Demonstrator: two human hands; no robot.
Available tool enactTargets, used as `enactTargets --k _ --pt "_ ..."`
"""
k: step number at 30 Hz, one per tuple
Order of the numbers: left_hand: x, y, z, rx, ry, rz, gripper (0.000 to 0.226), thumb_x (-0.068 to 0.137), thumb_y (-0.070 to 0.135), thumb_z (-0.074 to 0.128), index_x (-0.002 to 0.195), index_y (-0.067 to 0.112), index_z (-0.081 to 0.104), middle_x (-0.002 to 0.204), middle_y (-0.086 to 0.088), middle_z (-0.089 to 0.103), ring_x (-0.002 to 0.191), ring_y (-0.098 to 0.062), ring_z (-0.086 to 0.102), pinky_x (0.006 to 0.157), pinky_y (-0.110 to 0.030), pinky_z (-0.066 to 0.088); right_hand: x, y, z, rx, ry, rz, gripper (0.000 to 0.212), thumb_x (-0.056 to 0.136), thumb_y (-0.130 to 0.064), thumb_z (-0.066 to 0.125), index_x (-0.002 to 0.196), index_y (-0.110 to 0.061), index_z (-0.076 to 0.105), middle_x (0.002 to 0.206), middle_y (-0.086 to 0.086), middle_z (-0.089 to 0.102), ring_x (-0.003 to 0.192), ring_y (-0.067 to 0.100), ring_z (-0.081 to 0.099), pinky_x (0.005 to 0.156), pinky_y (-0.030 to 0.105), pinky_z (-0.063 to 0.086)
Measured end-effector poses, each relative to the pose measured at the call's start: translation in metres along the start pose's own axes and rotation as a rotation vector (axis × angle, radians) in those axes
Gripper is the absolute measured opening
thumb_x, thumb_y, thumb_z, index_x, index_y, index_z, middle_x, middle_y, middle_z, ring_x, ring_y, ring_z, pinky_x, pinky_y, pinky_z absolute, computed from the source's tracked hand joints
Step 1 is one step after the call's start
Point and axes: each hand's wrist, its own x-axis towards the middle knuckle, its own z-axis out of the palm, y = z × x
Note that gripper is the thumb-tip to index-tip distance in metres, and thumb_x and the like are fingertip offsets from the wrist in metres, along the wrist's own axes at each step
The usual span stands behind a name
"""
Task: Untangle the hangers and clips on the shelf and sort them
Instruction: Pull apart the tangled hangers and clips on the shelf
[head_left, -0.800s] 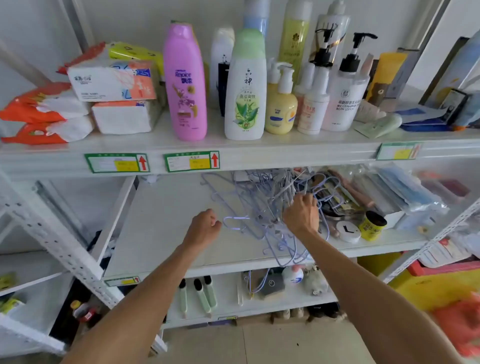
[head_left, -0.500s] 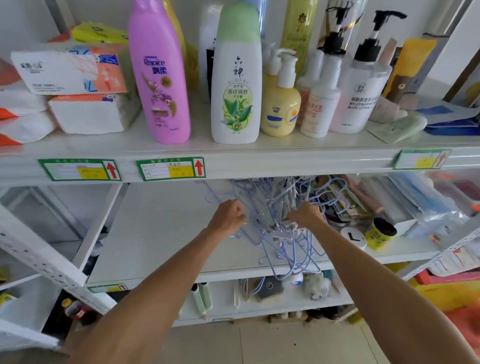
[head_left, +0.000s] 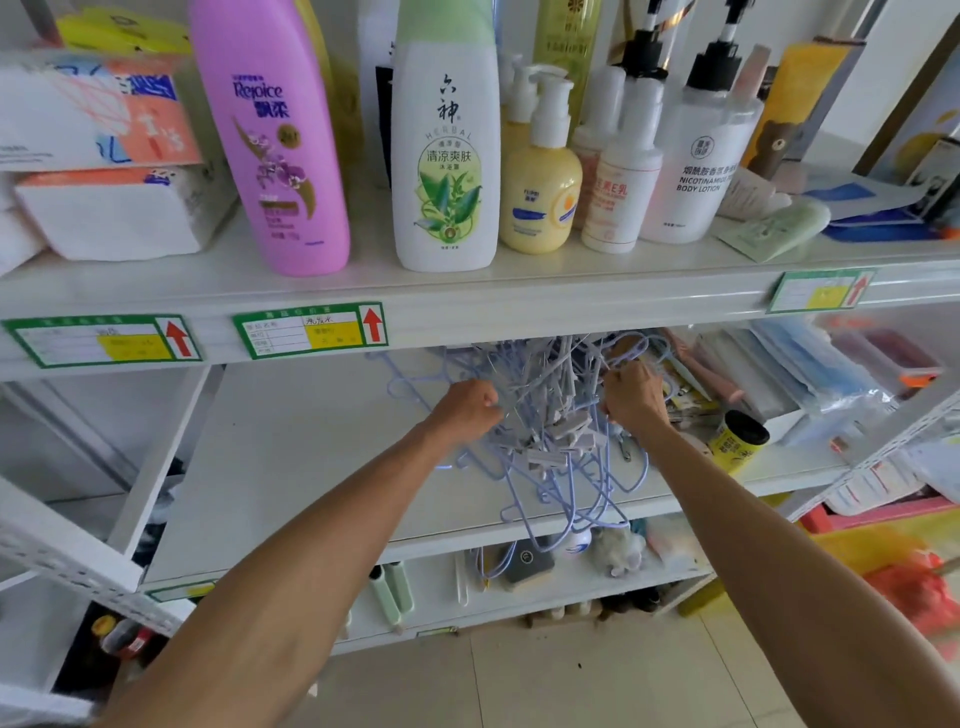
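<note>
A tangled bundle of pale lilac wire hangers (head_left: 550, 415) with white clips (head_left: 561, 447) lies on the middle white shelf (head_left: 291, 457), some loops hanging over its front edge. My left hand (head_left: 465, 408) grips wires on the bundle's left side, fingers curled. On the bundle's right side my right hand (head_left: 631, 395) holds a clump of hangers, fist closed round them. The bundle's top is hidden under the upper shelf.
A yellow can with a black lid (head_left: 737, 439), packets and a pink tool crowd the shelf right of the hangers. Bottles such as a pink shampoo (head_left: 275, 145) stand on the upper shelf (head_left: 467, 301). Small items sit on the lower shelf.
My left hand has moved right from the bare shelf and taken hold of the hangers' left side. The camera has come closer. My right hand still holds the bundle.
</note>
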Motion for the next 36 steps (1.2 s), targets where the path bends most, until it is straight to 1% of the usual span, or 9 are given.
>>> enactTargets --k 2,5,7,12,17,23,27,31,36 --pt "0.002 0.006 -0.001 -0.023 -0.008 0.016 0.004 0.082 0.014 0.058 0.082 0.018 0.059 0.079 -0.007 0.060 0.074 -0.016 0.053 0.066 -0.030 0.043 -0.007 0.002 0.005 0.018 0.051 0.008 0.041 0.097 -0.014 0.042 0.065 0.004 0.062 0.067 0.017 0.066 0.052 0.021 0.054 0.052 0.032 0.053" --pt "0.000 0.013 -0.007 0.009 -0.052 0.004 0.005 0.086 0.016 0.059 0.087 0.011 0.059 0.088 -0.009 0.064 0.086 -0.024 0.062 0.071 -0.030 0.045 -0.020 -0.001 0.010 -0.030 0.078 -0.021 0.039 0.094 -0.013 0.038 0.060 -0.001 0.052 0.063 0.013 0.057 0.054 0.021 0.044 0.056 0.034 0.040" --pt "-0.006 0.011 -0.007 0.079 -0.067 -0.010 0.011 0.089 0.021 0.060 0.091 0.010 0.059 0.090 -0.007 0.060 0.091 -0.026 0.060 0.075 -0.029 0.042 -0.028 0.003 0.016 -0.071 0.022 -0.046 0.038 0.093 -0.017 0.038 0.061 -0.001 0.051 0.066 0.012 0.060 0.059 0.025 0.054 0.059 0.037 0.044" --pt "-0.029 -0.013 -0.006 0.208 -0.009 -0.113 0.032 0.089 0.030 0.060 0.117 0.013 0.063 0.123 -0.012 0.062 0.119 -0.032 0.055 0.104 -0.044 0.039 -0.043 0.009 0.022 -0.215 -0.075 -0.051 0.030 0.096 -0.032 0.042 0.080 -0.009 0.052 0.079 0.011 0.058 0.072 0.029 0.057 0.061 0.034 0.043" --pt "-0.054 -0.037 -0.011 0.196 0.028 -0.168 0.035 0.089 0.028 0.056 0.121 0.014 0.058 0.132 -0.010 0.058 0.124 -0.032 0.052 0.105 -0.043 0.036 -0.048 -0.002 0.019 -0.243 -0.149 -0.055 0.029 0.095 -0.031 0.041 0.083 -0.007 0.051 0.077 0.013 0.055 0.074 0.031 0.056 0.059 0.033 0.040" --pt "-0.082 -0.055 -0.004 0.192 0.063 -0.127 0.031 0.091 0.028 0.056 0.117 0.012 0.059 0.126 -0.012 0.058 0.118 -0.032 0.054 0.098 -0.042 0.041 -0.086 -0.010 0.027 -0.170 0.041 0.010 0.047 0.095 -0.026 0.042 0.139 -0.012 0.032 0.131 0.023 0.037 0.106 0.037 0.048 0.075 0.039 0.038" --pt "-0.087 -0.061 0.005 0.117 0.140 -0.066 0.026 0.091 0.024 0.054 0.113 0.011 0.060 0.120 -0.012 0.060 0.114 -0.032 0.056 0.094 -0.040 0.043 -0.100 0.000 0.041 -0.203 0.226 -0.244 0.028 0.095 -0.027 0.055 0.121 -0.020 0.048 0.116 0.013 0.040 0.096 0.032 0.054 0.060 0.035 0.046" --pt "-0.089 -0.065 0.008 0.036 0.195 -0.006 0.030 0.091 0.023 0.056 0.119 0.011 0.061 0.121 -0.012 0.061 0.113 -0.032 0.057 0.096 -0.041 0.045 -0.096 0.011 0.053 -0.227 0.165 -0.349 0.031 0.094 -0.030 0.060 0.122 -0.016 0.059 0.122 0.010 0.042 0.084 0.030 0.063 0.058 0.033 0.052" --pt "-0.099 -0.069 0.015 -0.031 0.266 0.012 0.028 0.092 0.018 0.056 0.118 0.011 0.064 0.119 -0.009 0.064 0.105 -0.028 0.062 0.092 -0.038 0.048 -0.088 0.014 0.052 -0.485 -0.022 -0.338 0.049 0.091 -0.036 0.060 0.136 -0.027 0.042 0.123 0.012 0.058 0.090 0.031 0.067 0.064 0.038 0.056"
